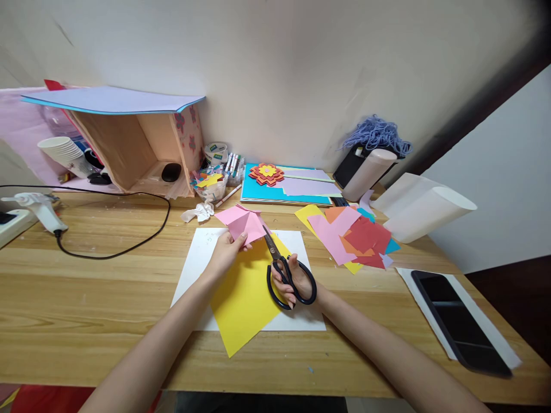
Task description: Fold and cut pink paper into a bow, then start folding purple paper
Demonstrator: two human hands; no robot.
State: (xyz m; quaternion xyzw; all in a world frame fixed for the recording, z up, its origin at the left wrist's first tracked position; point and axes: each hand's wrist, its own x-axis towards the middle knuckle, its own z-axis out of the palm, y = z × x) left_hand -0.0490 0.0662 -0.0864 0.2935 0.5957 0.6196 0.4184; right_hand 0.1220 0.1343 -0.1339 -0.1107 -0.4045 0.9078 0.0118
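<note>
My left hand [229,251] pinches a folded piece of pink paper [245,222] between thumb and fingers. In my right hand [297,281] is a pair of black-handled scissors [272,248], with fingers through the loops. The blade tips lie at the right edge of the pink paper; whether they are cutting into it I cannot tell. Beneath both hands a yellow paper sheet [241,310] lies at an angle on a white sheet [189,275].
Coloured paper scraps [365,238] lie to the right, near a phone [460,321]. Behind are a layered paper flower [267,174] on stacked sheets and a crumpled tissue [198,213]. At left stand an open box [146,137] and a corded glue gun [41,215].
</note>
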